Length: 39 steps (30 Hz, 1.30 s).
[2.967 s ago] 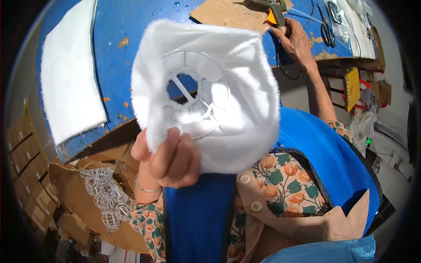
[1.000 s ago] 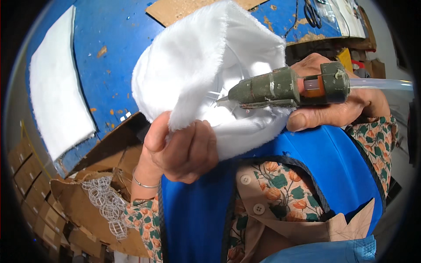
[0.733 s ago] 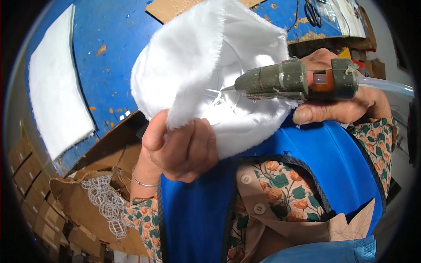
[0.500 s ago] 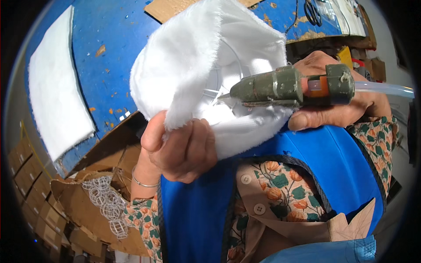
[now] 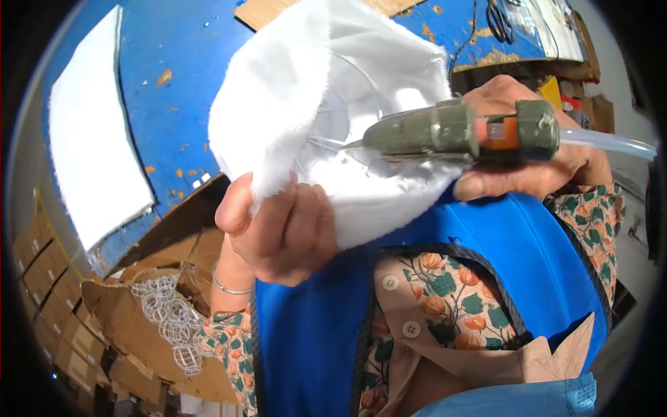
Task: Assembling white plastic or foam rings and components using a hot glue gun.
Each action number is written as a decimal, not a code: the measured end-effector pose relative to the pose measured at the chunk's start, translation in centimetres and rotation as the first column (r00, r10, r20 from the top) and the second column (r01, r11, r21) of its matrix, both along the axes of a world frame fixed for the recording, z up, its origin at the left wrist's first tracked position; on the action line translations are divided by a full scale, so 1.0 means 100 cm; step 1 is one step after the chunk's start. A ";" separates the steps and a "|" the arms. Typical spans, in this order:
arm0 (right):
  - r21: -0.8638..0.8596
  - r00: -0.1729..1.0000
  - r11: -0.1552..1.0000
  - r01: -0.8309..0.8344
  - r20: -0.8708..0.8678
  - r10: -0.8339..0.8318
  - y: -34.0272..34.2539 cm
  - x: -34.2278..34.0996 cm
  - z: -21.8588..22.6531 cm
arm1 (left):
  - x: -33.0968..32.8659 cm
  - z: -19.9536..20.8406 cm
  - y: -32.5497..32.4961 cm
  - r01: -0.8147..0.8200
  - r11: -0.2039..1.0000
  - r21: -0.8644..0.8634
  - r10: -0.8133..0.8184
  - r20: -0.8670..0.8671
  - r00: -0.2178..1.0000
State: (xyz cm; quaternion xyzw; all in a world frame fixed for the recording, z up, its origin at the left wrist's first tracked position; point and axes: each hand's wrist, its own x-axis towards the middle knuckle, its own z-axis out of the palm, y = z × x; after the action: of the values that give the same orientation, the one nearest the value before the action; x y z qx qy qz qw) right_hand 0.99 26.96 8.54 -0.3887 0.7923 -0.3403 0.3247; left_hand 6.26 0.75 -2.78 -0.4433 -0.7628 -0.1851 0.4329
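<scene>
A lampshade (image 5: pixel 267 111) in fluffy white fabric is tilted so that its open side shows the thin white wire frame (image 5: pixel 328 141) inside. At the near rim, my left hand (image 5: pixel 281 233) is closed, pinching the fabric edge between thumb and fingers. My right hand (image 5: pixel 531 177) grips a worn dark-green hot glue gun (image 5: pixel 424 132) from behind. Its nozzle points left into the shade, beside the frame's thin wires. A translucent glue stick (image 5: pixel 608 140) sticks out of the gun's rear. The gun hides part of my right hand's fingers.
A white fluffy fabric piece (image 5: pixel 97 139) lies on the scuffed blue table (image 5: pixel 174 55) at left. Below the table edge, an open cardboard box (image 5: pixel 118 333) holds several white wire frames (image 5: pixel 170 313). A black cable (image 5: pixel 499 24) lies at the back right; stacked cartons (image 5: pixel 52 299) stand far left.
My left hand has drawn the fabric edge slightly left, and more of the inner wire frame shows. The glue gun's nozzle has shifted slightly left and up.
</scene>
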 end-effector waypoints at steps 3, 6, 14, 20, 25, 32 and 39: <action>-0.185 0.987 0.983 -0.009 0.154 0.038 0.041 -0.019 -0.001 | -0.003 0.004 -0.002 0.034 0.992 0.124 -0.028 -0.053 0.998; -0.482 0.934 0.871 0.095 0.347 0.090 0.075 -0.051 -0.044 | -0.003 0.007 0.002 0.022 0.989 0.150 -0.038 0.106 0.994; 0.241 0.199 0.551 0.799 0.758 -0.621 0.120 -0.115 -0.150 | 0.007 0.010 -0.006 -0.075 0.990 0.117 0.052 0.190 0.980; 0.153 0.588 0.681 0.716 -0.657 -0.471 0.073 -0.076 -0.091 | -0.007 0.015 -0.012 -0.104 0.976 0.191 0.014 0.420 0.907; -0.397 0.813 0.913 -0.092 -0.560 -0.161 -0.018 -0.046 -0.036 | -0.027 0.015 -0.011 -0.116 0.937 0.330 -0.021 0.383 0.923; -0.363 0.755 0.923 -0.123 -0.638 -0.151 -0.062 -0.065 -0.044 | -0.098 0.021 -0.015 -0.077 0.876 0.476 -0.155 0.429 0.890; -0.458 0.925 0.858 0.234 -0.168 -0.342 -0.057 -0.077 -0.060 | -0.111 0.007 -0.047 -0.155 0.954 0.256 -0.183 0.909 0.375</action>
State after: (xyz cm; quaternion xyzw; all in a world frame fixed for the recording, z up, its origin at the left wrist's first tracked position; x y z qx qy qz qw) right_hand -6.71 21.29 2.51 -0.3655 0.7807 -0.5010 0.0766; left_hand -4.82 -3.92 -2.06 -0.1990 -0.8321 -0.5176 -0.0082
